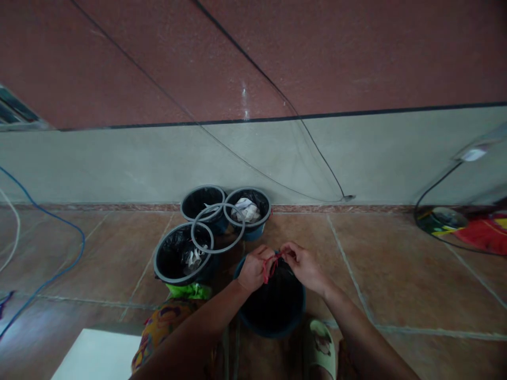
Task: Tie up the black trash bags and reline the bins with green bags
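Observation:
Close in front of me stands a dark bucket-shaped bin with a black plastic bag inside it. My left hand is closed on a red string above the bin's far rim, with loops of it hanging below the fingers. My right hand pinches the same string just to the right. Both hands are close together over the bag's top edge. Whether the string is knotted is hidden by the fingers.
Several lined bins stand by the wall: one with white waste, one behind left, one nearer. A loose grey ring rests across them. A blue hose lies left; red cloth lies right.

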`<state>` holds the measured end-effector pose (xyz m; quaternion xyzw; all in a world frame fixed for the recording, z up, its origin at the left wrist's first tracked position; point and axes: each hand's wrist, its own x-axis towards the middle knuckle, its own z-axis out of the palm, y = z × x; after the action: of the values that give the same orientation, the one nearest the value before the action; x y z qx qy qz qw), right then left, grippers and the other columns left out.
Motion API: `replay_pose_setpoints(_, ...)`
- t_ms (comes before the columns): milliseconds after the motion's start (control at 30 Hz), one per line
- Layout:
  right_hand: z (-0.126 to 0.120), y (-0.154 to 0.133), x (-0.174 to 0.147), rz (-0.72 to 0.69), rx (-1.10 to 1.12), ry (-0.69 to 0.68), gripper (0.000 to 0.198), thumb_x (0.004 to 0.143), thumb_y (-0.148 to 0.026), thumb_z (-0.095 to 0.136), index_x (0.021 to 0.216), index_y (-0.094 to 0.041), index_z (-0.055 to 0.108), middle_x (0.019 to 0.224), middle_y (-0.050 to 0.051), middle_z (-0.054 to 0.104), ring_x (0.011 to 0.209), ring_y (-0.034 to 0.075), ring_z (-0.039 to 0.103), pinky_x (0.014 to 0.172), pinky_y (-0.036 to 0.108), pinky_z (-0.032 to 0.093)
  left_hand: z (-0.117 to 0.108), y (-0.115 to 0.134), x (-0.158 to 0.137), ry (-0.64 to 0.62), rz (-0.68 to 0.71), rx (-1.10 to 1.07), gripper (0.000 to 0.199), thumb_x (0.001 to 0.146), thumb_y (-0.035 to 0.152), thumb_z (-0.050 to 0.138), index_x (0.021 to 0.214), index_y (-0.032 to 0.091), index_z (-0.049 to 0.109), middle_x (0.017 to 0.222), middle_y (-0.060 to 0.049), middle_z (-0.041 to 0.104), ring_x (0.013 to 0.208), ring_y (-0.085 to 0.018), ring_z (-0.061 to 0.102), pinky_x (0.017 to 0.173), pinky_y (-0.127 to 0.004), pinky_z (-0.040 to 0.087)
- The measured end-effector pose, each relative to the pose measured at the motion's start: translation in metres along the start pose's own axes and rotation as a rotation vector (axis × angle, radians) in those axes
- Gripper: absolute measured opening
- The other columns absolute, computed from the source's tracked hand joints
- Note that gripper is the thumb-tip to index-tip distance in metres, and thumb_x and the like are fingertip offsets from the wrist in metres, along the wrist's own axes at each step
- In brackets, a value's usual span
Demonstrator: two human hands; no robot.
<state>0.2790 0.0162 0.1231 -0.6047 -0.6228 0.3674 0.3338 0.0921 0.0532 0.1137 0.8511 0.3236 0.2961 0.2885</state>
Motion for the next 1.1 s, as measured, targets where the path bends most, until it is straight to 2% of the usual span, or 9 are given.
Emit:
replay_pose_setpoints(133, 0.009, 0.006, 0.002, -0.003, 0.119, -0.013, 0.037, 0.083, -0.018, 0.051, 0.119, -0.024, 0.058, 0.097, 0.003, 0.073, 0.089, 0.017, 0.068, 0.083, 0.031, 0.050, 0.000, 0.001, 0.000, -0.023, 0.011, 0.009, 0.029, 0.101, 0.028, 0.040, 0.078, 0.019, 0.054, 0.078, -0.001, 0.053, 0.075, -0.014, 0.055, 0.069, -0.025, 0.043)
replay_pose_setpoints(267, 0.014, 0.006, 0.003, 0.010, 0.087, -0.061, 0.032, 0.082, -0.015, 0.049, 0.109, -0.022, 0.064, 0.095, 0.004, 0.074, 0.088, 0.017, 0.069, 0.082, 0.031, 0.050, 0.001, 0.001, -0.001, -0.045, 0.012, 0.007, 0.025, 0.100, 0.024, 0.041, 0.079, 0.019, 0.055, 0.081, -0.002, 0.055, 0.078, -0.014, 0.056, 0.071, -0.026, 0.045)
replay_pose_setpoints(367, 0.010, 0.004, 0.003, 0.033, 0.024, -0.033, 0.031, 0.081, -0.017, 0.051, 0.108, -0.022, 0.066, 0.092, 0.004, 0.074, 0.085, 0.018, 0.068, 0.081, 0.032, 0.050, 0.000, 0.001, -0.001, -0.059, 0.012, -0.002, 0.026, 0.100, 0.025, 0.041, 0.079, 0.019, 0.056, 0.080, -0.002, 0.054, 0.077, -0.015, 0.056, 0.071, -0.026, 0.044)
replay_pose_setpoints(433, 0.006, 0.001, 0.004, 0.054, 0.087, -0.023, 0.029, 0.080, -0.020, 0.054, 0.105, -0.022, 0.067, 0.087, 0.003, 0.073, 0.083, 0.018, 0.067, 0.081, 0.032, 0.049, 0.000, 0.002, -0.001, -0.063, 0.001, -0.013, 0.027, 0.100, 0.027, 0.042, 0.079, 0.019, 0.056, 0.078, -0.001, 0.054, 0.077, -0.015, 0.056, 0.071, -0.025, 0.044)
replay_pose_setpoints(567, -0.002, -0.008, 0.002, 0.238, 0.416, -0.050, 0.028, 0.073, -0.029, 0.061, 0.098, -0.020, 0.067, 0.077, 0.000, 0.070, 0.069, 0.015, 0.062, 0.065, 0.027, 0.046, 0.000, 0.003, 0.000, -0.054, -0.045, -0.031, 0.024, 0.099, 0.025, 0.044, 0.079, 0.019, 0.056, 0.079, -0.001, 0.056, 0.076, -0.014, 0.057, 0.071, -0.025, 0.044)
replay_pose_setpoints(633, -0.006, -0.011, 0.000, 0.376, 0.525, -0.064, 0.034, 0.071, -0.034, 0.064, 0.101, -0.020, 0.067, 0.071, -0.002, 0.067, 0.058, 0.012, 0.055, 0.052, 0.023, 0.038, 0.001, 0.003, 0.001, -0.054, -0.063, -0.038, 0.023, 0.098, 0.024, 0.046, 0.079, 0.019, 0.056, 0.079, -0.001, 0.057, 0.077, -0.013, 0.057, 0.073, -0.024, 0.044)
replay_pose_setpoints(700, -0.010, -0.009, -0.001, 0.432, 0.545, -0.083, 0.034, 0.070, -0.037, 0.065, 0.099, -0.020, 0.068, 0.066, -0.004, 0.064, 0.051, 0.009, 0.049, 0.047, 0.021, 0.031, 0.001, 0.001, 0.000, -0.062, -0.087, -0.036, 0.021, 0.097, 0.024, 0.047, 0.078, 0.020, 0.056, 0.079, -0.001, 0.058, 0.077, -0.014, 0.058, 0.073, -0.024, 0.044)
replay_pose_setpoints(867, -0.013, 0.011, 0.000, 0.318, 0.182, -0.160, 0.014, 0.072, -0.029, 0.061, 0.069, -0.019, 0.069, 0.055, -0.002, 0.060, 0.050, 0.012, 0.051, 0.051, 0.024, 0.037, 0.001, -0.006, -0.002, -0.169, -0.136, 0.067, 0.021, 0.094, 0.024, 0.050, 0.074, 0.020, 0.057, 0.075, 0.000, 0.060, 0.073, -0.014, 0.059, 0.069, -0.024, 0.042)
replay_pose_setpoints(1100, -0.002, 0.031, -0.002, 0.250, -0.476, -0.116, 0.024, 0.078, -0.012, 0.055, 0.072, -0.022, 0.077, 0.079, 0.010, 0.076, 0.075, 0.022, 0.068, 0.069, 0.032, 0.046, -0.001, -0.011, -0.006, -0.318, -0.314, 0.293, 0.019, 0.087, 0.018, 0.054, 0.070, 0.020, 0.061, 0.072, -0.002, 0.066, 0.072, -0.016, 0.061, 0.069, -0.026, 0.042)
